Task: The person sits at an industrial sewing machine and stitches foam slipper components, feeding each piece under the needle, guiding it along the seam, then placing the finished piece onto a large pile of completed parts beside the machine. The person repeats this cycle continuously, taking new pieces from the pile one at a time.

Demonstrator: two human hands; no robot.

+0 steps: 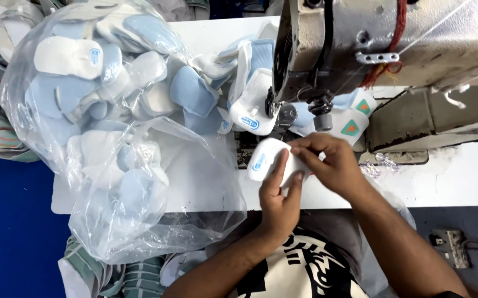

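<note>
From my head camera, both my hands hold 1 white padded piece (265,159) with a small blue label, just above the desk (460,176) edge and right in front of the sewing machine (371,38). My left hand (279,201) has its fingers clamped on the piece from below. My right hand (330,163) has its fingers pinched together on its upper right edge. To the left lies a clear plastic bag (112,127) full of blue and white pieces.
</note>
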